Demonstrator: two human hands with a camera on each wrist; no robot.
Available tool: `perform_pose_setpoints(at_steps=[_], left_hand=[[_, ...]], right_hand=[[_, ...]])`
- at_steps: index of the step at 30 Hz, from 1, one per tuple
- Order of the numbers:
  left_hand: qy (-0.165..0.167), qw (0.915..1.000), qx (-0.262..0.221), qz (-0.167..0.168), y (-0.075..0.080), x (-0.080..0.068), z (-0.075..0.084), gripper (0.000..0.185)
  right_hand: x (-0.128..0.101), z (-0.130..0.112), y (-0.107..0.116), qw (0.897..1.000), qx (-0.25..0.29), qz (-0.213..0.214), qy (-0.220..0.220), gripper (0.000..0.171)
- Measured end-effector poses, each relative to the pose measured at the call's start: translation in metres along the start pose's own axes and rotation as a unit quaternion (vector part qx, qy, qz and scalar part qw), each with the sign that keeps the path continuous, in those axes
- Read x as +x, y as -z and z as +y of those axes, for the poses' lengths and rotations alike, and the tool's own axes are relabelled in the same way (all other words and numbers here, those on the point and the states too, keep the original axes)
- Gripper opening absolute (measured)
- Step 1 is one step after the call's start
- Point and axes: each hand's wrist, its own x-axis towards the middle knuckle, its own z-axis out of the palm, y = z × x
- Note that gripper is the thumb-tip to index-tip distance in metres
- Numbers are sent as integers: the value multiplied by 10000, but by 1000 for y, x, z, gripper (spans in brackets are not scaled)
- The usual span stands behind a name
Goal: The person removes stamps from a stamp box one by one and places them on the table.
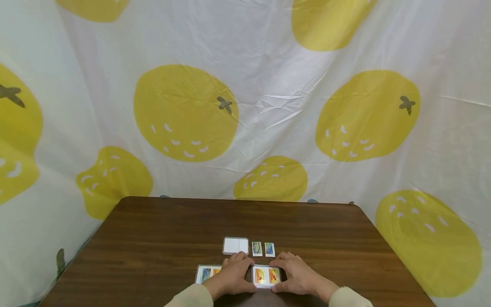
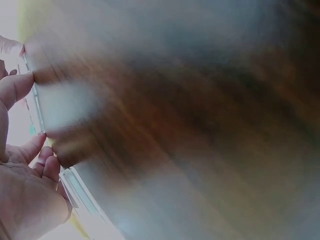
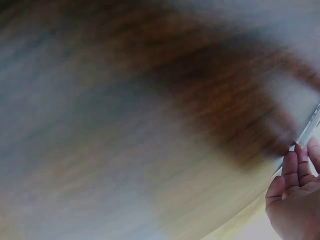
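A clear plastic card case point(image 1: 265, 276) with orange and yellow picture cards inside lies near the table's front edge. My left hand point(image 1: 232, 277) grips its left side and my right hand point(image 1: 301, 277) grips its right side, fingers over the far edge. The left wrist view is blurred; in it my left hand point(image 2: 25, 200) has its fingertips on the case's rim point(image 2: 35, 107). In the right wrist view my right hand point(image 3: 295, 200) touches the case's edge point(image 3: 310, 127) with its fingertips.
A second card case point(image 1: 205, 274) lies just left of my left hand. Behind the hands sit a white closed case point(image 1: 235, 246) and two small loose cards point(image 1: 257, 248) point(image 1: 270, 249). The brown wooden table point(image 1: 153, 238) is backed by a cloth with yellow fruit prints point(image 1: 184, 113).
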Motion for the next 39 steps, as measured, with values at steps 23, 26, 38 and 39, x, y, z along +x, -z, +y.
perform_pose_setpoints(at_steps=[23, 26, 38, 39], left_hand=[[115, 9998, 29, -129, 2, 1, 1, 53], [100, 9998, 21, -156, 1, 1, 0, 54], [108, 9998, 34, -170, 3, 1, 0, 55], [104, 9998, 38, -165, 3, 1, 0, 55]], right_hand=[[1, 1, 3, 9998, -85, -85, 137, 61], [1, 1, 4, 9998, -17, -77, 171, 59], [2, 2, 7, 9993, 319, -141, 130, 56], [2, 2, 7, 9994, 300, -128, 133, 56]])
